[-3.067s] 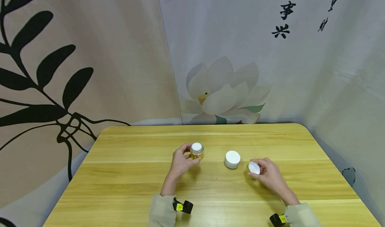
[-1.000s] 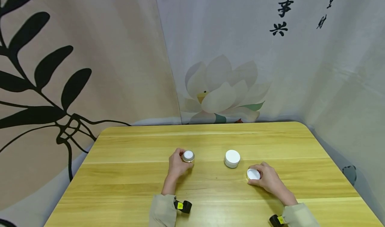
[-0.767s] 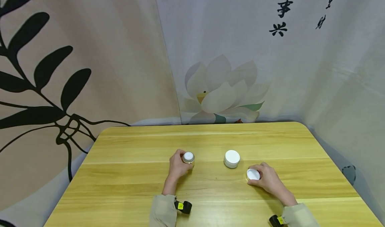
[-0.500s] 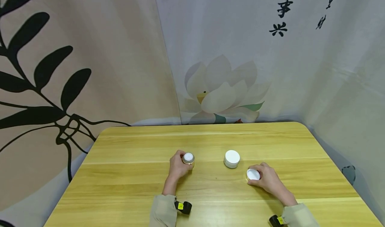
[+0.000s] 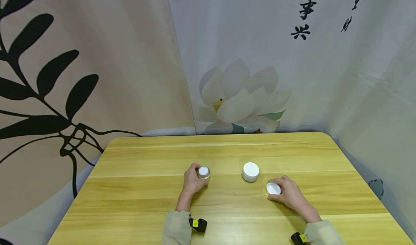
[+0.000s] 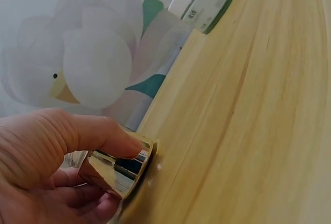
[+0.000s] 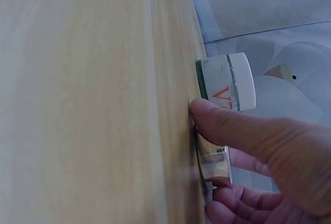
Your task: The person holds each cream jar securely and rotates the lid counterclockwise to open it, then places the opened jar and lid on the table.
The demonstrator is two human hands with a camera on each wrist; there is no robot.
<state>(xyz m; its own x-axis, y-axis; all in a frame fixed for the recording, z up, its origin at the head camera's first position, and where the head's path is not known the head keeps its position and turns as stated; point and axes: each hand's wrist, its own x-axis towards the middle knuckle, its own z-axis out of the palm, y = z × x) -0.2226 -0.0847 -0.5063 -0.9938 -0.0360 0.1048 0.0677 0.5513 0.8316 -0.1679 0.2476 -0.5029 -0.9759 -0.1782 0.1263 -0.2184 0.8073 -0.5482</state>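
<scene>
My left hand [image 5: 193, 182] grips a small gold cosmetic jar [image 5: 208, 176] by its sides, fingers behind and thumb in front. The jar stands upright without a cap, its top white. In the left wrist view the shiny gold wall of the jar [image 6: 126, 169] shows between thumb and fingers, its base right at the wood. My right hand [image 5: 290, 192] pinches a gold jar lid [image 5: 273, 188] at its edge, the white inside facing up. The right wrist view shows the lid [image 7: 214, 164] low against the tabletop, partly hidden by thumb and fingers.
A white-capped cream jar [image 5: 251, 171] stands between the two hands, slightly nearer the right one; printing shows on its pale green side. The wooden table [image 5: 227, 216] ends at a printed curtain [image 5: 136, 75] behind. Each wrist wears a black camera [image 5: 199, 224].
Over three seconds my left hand brought the jar down, left and nearer. My right hand turned the tilted lid flatter and lowered it. In the last half second little has moved.
</scene>
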